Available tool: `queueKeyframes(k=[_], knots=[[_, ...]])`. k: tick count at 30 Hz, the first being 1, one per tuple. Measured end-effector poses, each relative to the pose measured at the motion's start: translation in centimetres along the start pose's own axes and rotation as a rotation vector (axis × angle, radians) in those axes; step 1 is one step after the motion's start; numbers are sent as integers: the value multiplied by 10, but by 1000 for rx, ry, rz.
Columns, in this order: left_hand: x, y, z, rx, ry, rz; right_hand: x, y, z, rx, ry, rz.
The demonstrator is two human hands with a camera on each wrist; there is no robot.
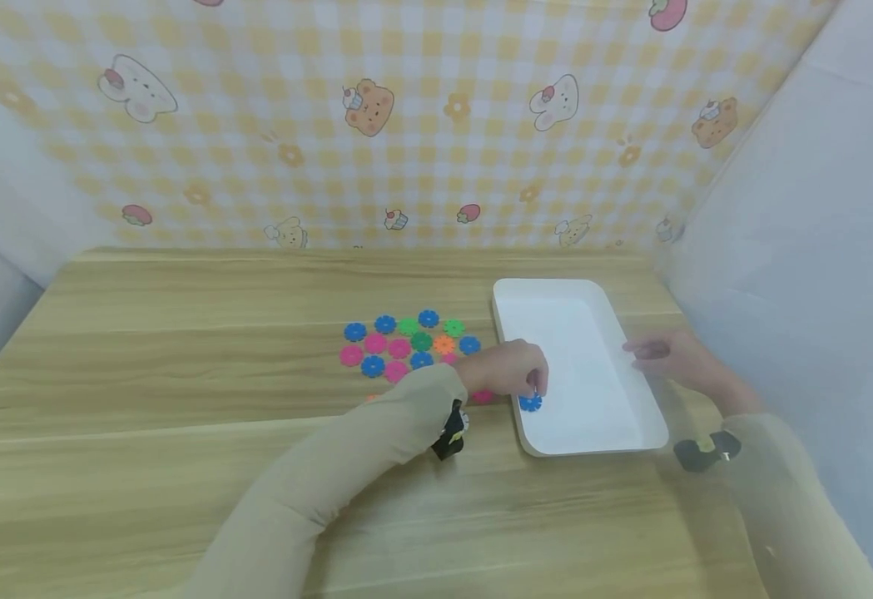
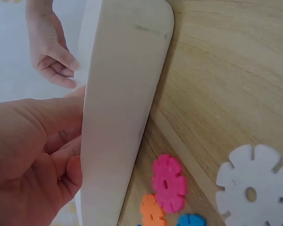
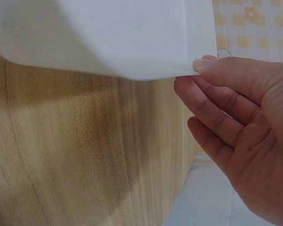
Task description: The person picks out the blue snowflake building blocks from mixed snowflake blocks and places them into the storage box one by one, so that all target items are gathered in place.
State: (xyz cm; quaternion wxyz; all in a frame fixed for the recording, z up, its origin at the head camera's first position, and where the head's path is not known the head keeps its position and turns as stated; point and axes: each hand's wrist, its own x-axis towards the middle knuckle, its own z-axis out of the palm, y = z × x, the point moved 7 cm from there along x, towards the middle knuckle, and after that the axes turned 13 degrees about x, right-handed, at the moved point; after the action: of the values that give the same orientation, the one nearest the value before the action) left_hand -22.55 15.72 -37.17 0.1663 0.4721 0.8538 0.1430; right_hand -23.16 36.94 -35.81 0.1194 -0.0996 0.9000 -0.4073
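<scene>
My left hand (image 1: 514, 368) reaches over the near left rim of the white tray (image 1: 586, 399), its fingers bent down. At its fingertips, inside the tray, a blue flower-shaped plastic disc (image 1: 530, 403) shows. In the left wrist view the tray wall (image 2: 118, 94) hides the ends of the fingers of the left hand (image 2: 37, 150). My right hand (image 1: 676, 358) pinches the tray's right rim. In the right wrist view the thumb (image 3: 226, 68) of that hand lies on top of the rim and the fingers go under it.
Many flower-shaped discs lie flat left of the tray, among them blue (image 1: 373, 366), pink (image 1: 351, 355), green (image 1: 421, 341) and orange (image 1: 444, 344). A white disc (image 2: 254, 188) lies near the tray wall. A patterned cloth (image 1: 421, 166) stands behind the wooden table (image 1: 181, 349).
</scene>
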Motion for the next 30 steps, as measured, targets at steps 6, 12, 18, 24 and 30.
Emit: queueKeyframes(k=[6,12,18,24,30], knots=[[4,2,-1,62,-13,-17,0,1,0,-1,0,9],[6,3,0,115,-48,-45,-2,-2,1,11,4,5],[7,2,2,154,-49,-47,-3,-3,1,28,11,-8],[8,3,3,215,-54,-50,-2,-1,1,30,3,-5],[9,3,5,246,-81,-65,-1,0,2,30,6,-1]])
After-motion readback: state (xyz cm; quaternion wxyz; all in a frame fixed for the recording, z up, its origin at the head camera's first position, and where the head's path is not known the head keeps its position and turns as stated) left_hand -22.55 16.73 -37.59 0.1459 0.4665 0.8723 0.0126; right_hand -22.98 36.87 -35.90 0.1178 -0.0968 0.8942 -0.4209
